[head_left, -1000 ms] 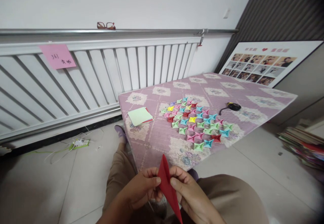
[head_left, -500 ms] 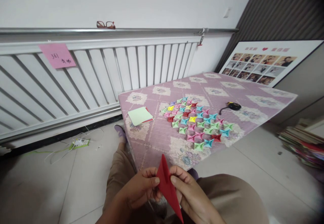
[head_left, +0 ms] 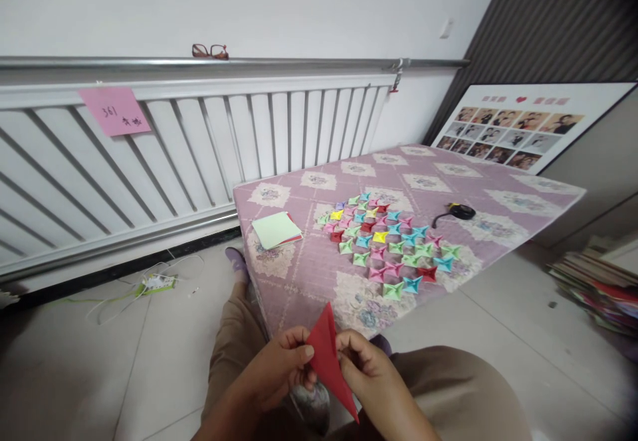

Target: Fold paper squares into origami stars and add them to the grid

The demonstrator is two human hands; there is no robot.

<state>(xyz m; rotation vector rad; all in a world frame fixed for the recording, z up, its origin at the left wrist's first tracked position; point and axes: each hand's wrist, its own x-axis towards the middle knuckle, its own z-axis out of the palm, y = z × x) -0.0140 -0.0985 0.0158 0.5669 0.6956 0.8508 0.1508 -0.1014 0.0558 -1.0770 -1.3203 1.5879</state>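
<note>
A folded red paper [head_left: 329,358], pointed at top and bottom, is held above my lap, just in front of the table's near edge. My left hand [head_left: 282,364] pinches its left side between thumb and fingers. On the right side, my right hand [head_left: 366,368] grips the paper's edge, its fingertips partly behind the fold. Beyond them, several small folded paper pieces [head_left: 379,236] in red, pink, green, blue and yellow stand in rows on the patterned tablecloth [head_left: 309,275]. A stack of square paper sheets [head_left: 276,230], pale green on top, lies at the table's left.
A black coiled object [head_left: 462,211] lies on the table's right part. Behind are a white radiator [head_left: 309,122] and a pipe holding glasses [head_left: 210,51]. A power strip [head_left: 158,283] with cables is on the floor at left; piled papers [head_left: 593,288] are at right.
The red paper has turned slightly, so its left face shows wider and the opening between its layers looks narrower. Both hands still hold it.
</note>
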